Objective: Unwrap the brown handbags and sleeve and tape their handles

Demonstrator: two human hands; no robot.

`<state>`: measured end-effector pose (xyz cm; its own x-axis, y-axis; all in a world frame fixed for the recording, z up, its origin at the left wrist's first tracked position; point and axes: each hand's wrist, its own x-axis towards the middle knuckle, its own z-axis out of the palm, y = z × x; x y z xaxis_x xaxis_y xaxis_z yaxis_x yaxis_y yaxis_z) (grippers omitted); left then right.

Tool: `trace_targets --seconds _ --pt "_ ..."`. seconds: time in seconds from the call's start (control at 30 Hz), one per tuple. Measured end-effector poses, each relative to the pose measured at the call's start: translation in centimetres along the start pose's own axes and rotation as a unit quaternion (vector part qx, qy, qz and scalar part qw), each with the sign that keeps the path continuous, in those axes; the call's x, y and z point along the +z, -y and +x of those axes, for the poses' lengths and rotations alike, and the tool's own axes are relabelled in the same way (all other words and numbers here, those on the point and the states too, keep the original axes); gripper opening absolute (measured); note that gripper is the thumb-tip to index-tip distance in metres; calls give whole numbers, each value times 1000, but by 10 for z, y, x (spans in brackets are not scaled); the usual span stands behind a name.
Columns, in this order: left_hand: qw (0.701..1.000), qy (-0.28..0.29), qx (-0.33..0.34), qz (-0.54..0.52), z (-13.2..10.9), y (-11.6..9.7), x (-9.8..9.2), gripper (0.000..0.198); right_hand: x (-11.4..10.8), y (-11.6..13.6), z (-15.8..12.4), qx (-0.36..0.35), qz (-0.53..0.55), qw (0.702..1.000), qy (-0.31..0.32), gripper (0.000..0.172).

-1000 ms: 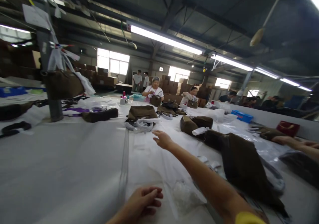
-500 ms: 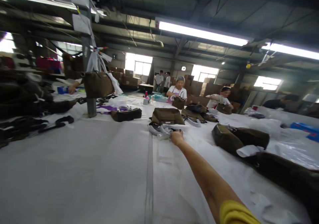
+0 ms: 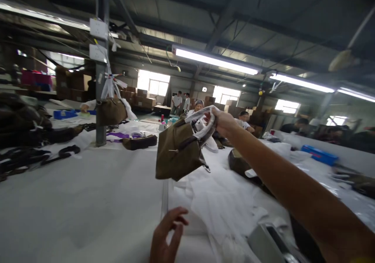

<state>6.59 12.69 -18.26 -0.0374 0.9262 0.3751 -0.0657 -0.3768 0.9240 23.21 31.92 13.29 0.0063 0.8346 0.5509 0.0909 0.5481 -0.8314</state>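
My right hand (image 3: 224, 123) is closed round the wrapped handles of an olive-brown handbag (image 3: 175, 150) and holds it up above the white table (image 3: 102, 200). The bag hangs tilted, its handles covered in whitish wrapping and a metal ring showing at its lower right. Low in the view, my left hand (image 3: 168, 233) is raised over the table with fingers apart and nothing in them. It is below the bag and does not touch it. White sheets (image 3: 216, 196) lie beneath the bag.
A metal post (image 3: 101, 79) with another brown bag (image 3: 113, 111) hanging at it rises from the table. Dark straps (image 3: 35, 153) and bags lie at left. A blue box (image 3: 319, 155) and clear plastic lie at right. Co-workers stand beyond the table.
My right hand has lifted the handbag off the table by its handles and brought it nearer. My left hand has come into view at the bottom. The view has turned slightly right.
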Motion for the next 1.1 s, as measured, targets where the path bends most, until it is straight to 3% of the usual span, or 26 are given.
trace_targets --seconds 0.1,0.2,0.4,0.5,0.53,0.6,0.7,0.77,0.83,0.9,1.0,1.03,1.1 --pt "992 -103 70 0 -19 -49 -14 48 1 30 -72 46 65 997 13 22" --pt "984 -140 105 29 -46 -85 -24 41 4 45 -141 91 191 976 45 15" --pt "973 -138 135 128 -77 -133 -47 28 2 43 -241 183 298 931 106 13" --pt "928 -62 252 267 -72 -150 -44 18 1 45 -274 193 303 920 154 18" --pt "910 -20 277 308 -68 -154 -39 19 0 48 -282 187 301 920 169 19" --pt "891 45 264 366 -57 -157 -27 18 -6 54 -292 172 279 920 216 23" --pt "906 68 165 385 -43 -152 -13 17 -26 58 -296 164 188 927 280 36" --pt "915 77 107 381 -38 -147 -9 26 -48 58 -296 158 104 933 306 44" --pt "906 84 61 411 -38 -145 -8 37 -71 57 -298 152 30 935 318 43" --pt "877 114 28 465 -39 -149 -6 41 -93 56 -299 134 -20 953 270 46" --pt "835 178 5 521 -37 -159 0 37 -112 49 -299 38 -133 980 143 42" --pt "827 193 3 528 -36 -162 2 37 -115 44 -297 2 -180 974 135 35" --pt "818 214 0 533 -34 -165 6 43 -116 31 -291 -15 -241 953 186 32"
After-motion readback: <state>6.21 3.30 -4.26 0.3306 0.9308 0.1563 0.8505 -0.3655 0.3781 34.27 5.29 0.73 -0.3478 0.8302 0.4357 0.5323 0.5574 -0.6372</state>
